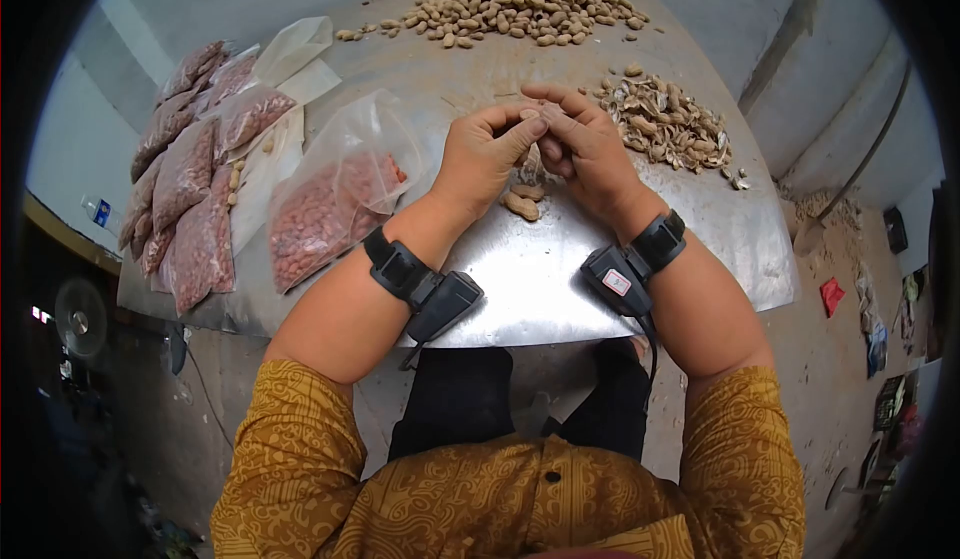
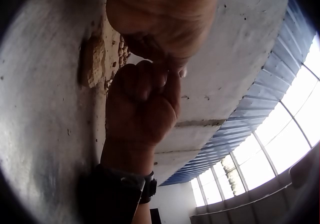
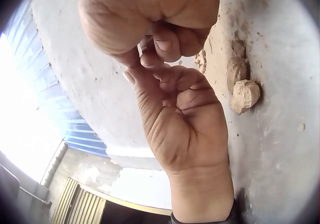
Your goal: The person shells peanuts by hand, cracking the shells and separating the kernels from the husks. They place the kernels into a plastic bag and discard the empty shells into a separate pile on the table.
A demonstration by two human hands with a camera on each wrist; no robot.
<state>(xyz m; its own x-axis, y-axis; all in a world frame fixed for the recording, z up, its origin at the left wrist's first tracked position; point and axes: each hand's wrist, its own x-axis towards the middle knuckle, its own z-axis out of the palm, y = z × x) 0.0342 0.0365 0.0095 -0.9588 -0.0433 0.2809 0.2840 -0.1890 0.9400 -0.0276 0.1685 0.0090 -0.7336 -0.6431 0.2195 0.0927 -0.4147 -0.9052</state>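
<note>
My left hand (image 1: 476, 157) and right hand (image 1: 603, 164) meet over the metal table, thumbs and fingertips pinching a peanut (image 1: 528, 115) between them. Fingers hide most of that peanut. In the right wrist view, the left hand (image 3: 187, 114) reaches up to the fingertips of the right hand (image 3: 150, 16), with the remaining fingers curled in. Just below the hands, unshelled peanuts (image 1: 521, 207) lie on the tabletop; the right wrist view shows one peanut (image 3: 245, 97) close up beside another.
A heap of unshelled peanuts (image 1: 520, 4) covers the table's far side. Broken shells (image 1: 675, 129) are piled to the right. An open clear bag of red peanut kernels (image 1: 325, 219) stands left of my arm, with several filled bags (image 1: 185, 174) stacked beyond it.
</note>
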